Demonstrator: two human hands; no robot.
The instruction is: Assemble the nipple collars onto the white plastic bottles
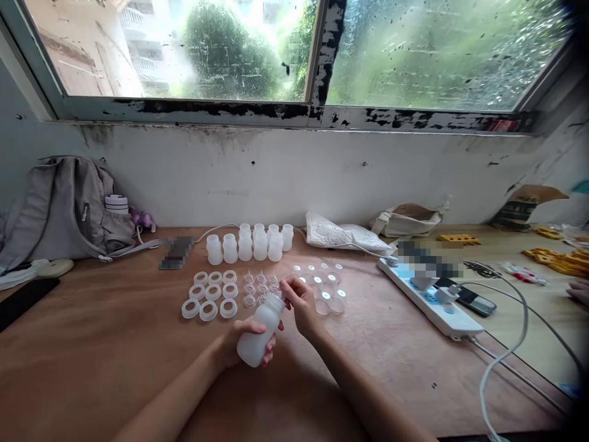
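Note:
My left hand (235,341) is wrapped around a frosted white baby bottle (258,336), which is tilted with its open neck up and to the right. At that neck, the fingers of my right hand (301,304) are pinched together; I cannot make out what is between them. Just beyond lie clear bottle nipples (249,288) in short rows. White collar rings (208,310) are laid out to their left. On the right are clear domed caps (337,303), several with white discs. Behind these stands a group of similar white bottles (245,247).
A power strip (453,319) with plugs and cables lies to the right, near a phone (476,302). Along the wall are a backpack (69,202), a silver padded pouch (343,234) and a beige bag (407,220). Part of another person's hand (578,291) shows at the right edge.

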